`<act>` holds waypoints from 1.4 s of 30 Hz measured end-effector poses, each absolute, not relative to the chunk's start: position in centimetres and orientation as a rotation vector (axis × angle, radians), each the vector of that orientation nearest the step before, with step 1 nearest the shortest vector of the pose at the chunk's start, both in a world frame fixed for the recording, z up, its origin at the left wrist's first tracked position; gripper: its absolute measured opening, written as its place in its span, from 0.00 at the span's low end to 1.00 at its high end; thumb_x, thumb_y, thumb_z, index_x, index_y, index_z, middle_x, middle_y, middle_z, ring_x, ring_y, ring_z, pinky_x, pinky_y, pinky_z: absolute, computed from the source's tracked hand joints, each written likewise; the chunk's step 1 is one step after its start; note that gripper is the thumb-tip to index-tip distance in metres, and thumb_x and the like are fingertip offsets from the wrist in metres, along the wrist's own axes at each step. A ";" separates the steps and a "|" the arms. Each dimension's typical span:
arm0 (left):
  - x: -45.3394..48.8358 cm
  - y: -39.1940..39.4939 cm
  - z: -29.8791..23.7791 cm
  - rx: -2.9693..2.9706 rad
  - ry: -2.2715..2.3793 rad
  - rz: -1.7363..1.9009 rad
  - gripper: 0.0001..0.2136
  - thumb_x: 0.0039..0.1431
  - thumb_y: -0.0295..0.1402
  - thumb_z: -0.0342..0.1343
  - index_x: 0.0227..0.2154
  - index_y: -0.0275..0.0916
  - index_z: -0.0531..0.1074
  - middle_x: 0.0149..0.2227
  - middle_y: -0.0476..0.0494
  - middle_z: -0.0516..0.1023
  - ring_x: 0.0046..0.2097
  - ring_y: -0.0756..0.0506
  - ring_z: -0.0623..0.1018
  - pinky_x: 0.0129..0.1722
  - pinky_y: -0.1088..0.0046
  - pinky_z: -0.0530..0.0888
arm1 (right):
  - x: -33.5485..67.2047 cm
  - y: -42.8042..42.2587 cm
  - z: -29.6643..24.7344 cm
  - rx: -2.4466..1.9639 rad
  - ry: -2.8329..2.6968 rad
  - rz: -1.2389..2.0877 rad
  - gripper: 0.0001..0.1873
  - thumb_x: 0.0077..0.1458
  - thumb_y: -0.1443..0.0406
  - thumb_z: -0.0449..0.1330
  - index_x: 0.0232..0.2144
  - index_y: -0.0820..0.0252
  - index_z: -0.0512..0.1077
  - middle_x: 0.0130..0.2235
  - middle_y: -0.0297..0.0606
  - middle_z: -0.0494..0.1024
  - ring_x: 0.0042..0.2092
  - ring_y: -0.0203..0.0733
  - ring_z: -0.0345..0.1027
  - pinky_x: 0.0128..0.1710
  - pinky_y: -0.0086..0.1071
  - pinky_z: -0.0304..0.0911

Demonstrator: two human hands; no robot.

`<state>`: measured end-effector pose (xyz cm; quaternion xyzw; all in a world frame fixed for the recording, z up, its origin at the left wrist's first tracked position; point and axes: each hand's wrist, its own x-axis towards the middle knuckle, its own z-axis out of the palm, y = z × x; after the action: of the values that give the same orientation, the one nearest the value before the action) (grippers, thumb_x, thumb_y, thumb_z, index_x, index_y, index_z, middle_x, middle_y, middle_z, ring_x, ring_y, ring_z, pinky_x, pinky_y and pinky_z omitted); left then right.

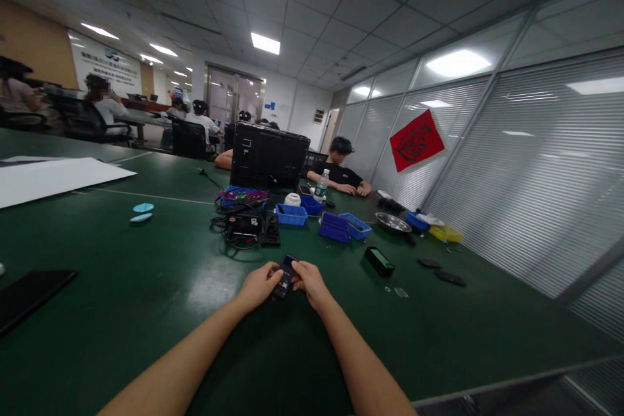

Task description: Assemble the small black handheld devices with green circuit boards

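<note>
Between my two hands is a small black handheld device with a dark screen at its far end. My left hand grips its left side, thumb over the front. On the opposite edge my right hand has its thumb near the screen and its other fingers curled at the side. The undersides of both hands are hidden. To the right lies an open black box with a green inside. Close to that box are a small white ring and a clear plastic piece.
Ahead stand a black soldering-type unit with cables, blue bins, a water bottle and a monitor's back. A metal dish and flat black pieces lie right. A black tablet-like slab is left. A person sits opposite.
</note>
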<state>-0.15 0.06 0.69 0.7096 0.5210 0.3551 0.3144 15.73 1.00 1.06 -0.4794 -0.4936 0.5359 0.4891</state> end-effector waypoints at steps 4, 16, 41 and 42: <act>0.0 -0.3 1.2 1.904 1.446 0.885 0.14 0.53 0.40 0.45 0.36 0.40 0.70 0.34 0.45 0.77 0.36 0.45 0.74 0.33 0.75 0.64 | 16.0 1.0 1.3 -1.367 -1.442 1.081 0.17 0.48 0.54 0.53 0.22 0.63 0.64 0.16 0.27 0.63 0.14 0.28 0.54 0.12 0.23 0.49; 0.3 -0.6 1.2 1.991 1.560 0.876 0.15 0.53 0.41 0.45 0.34 0.38 0.71 0.36 0.41 0.72 0.41 0.43 0.72 0.43 0.70 0.64 | 16.3 1.1 1.1 -1.565 -1.799 0.447 0.18 0.53 0.58 0.48 0.22 0.63 0.71 0.24 0.37 0.70 0.30 0.37 0.64 0.30 0.27 0.57; 2.8 -2.1 1.2 1.894 1.629 0.928 0.26 0.49 0.32 0.49 0.53 0.35 0.56 0.52 0.37 0.66 0.51 0.43 0.68 0.49 0.73 0.62 | 17.4 1.9 0.5 -1.453 -1.450 0.712 0.18 0.51 0.55 0.50 0.27 0.64 0.69 0.24 0.36 0.71 0.22 0.32 0.61 0.22 0.24 0.56; 2.7 -2.1 1.3 1.898 1.646 0.912 0.25 0.49 0.32 0.48 0.53 0.36 0.57 0.52 0.38 0.67 0.51 0.44 0.69 0.48 0.74 0.63 | 17.4 1.9 0.6 -1.453 -1.415 0.735 0.18 0.51 0.54 0.49 0.27 0.64 0.68 0.23 0.35 0.71 0.21 0.32 0.61 0.20 0.24 0.55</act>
<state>2.67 -2.09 1.33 0.6908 0.5990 0.3318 0.2321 17.44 1.95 0.58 -0.5935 -0.5782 0.3002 0.4726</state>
